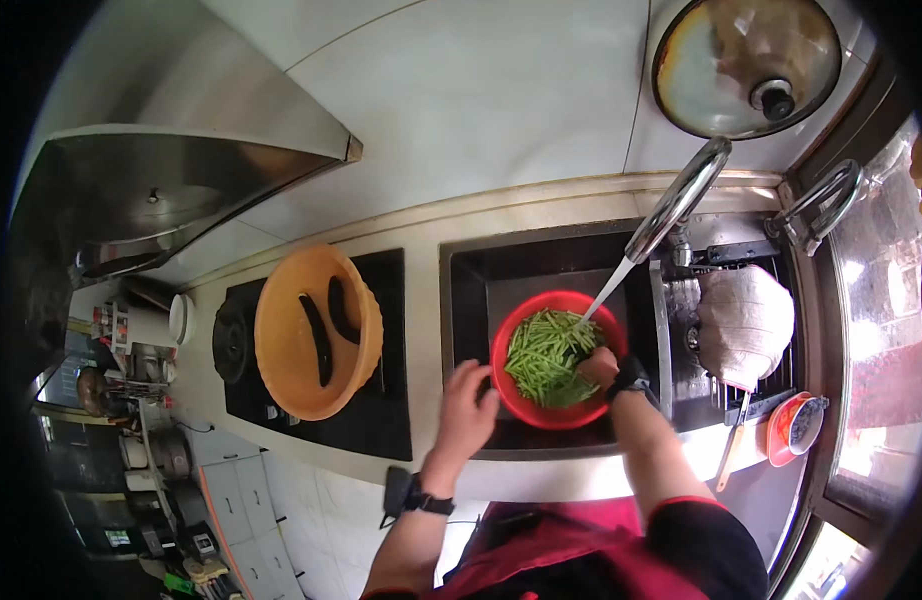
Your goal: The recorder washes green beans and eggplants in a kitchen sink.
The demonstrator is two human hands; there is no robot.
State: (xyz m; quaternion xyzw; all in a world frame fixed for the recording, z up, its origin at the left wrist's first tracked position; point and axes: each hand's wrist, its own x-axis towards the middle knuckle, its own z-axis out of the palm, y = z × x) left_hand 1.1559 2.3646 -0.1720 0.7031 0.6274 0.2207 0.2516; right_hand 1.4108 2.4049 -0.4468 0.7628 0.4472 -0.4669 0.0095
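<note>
A red plastic basin [505,406] sits in the dark sink [465,300], holding cut green vegetable stems [545,349] in water. My right hand [600,368] reaches into it on the right side, its fingertips hidden among the stems, so its grip does not show. At the basin's left rim, my left hand [470,411] has its fingers apart and the fingertips at or just beside the rim. Water streams into the basin from a chrome faucet [678,202] angled over it.
An orange plastic basin [281,352] on the black cooktop [390,420] holds two long dark eggplants [317,341]. Right of the sink are a cloth-covered thing [747,324], a knife with a wooden handle [731,457] and a red bowl [780,431]. A range hood [183,180] juts out at upper left.
</note>
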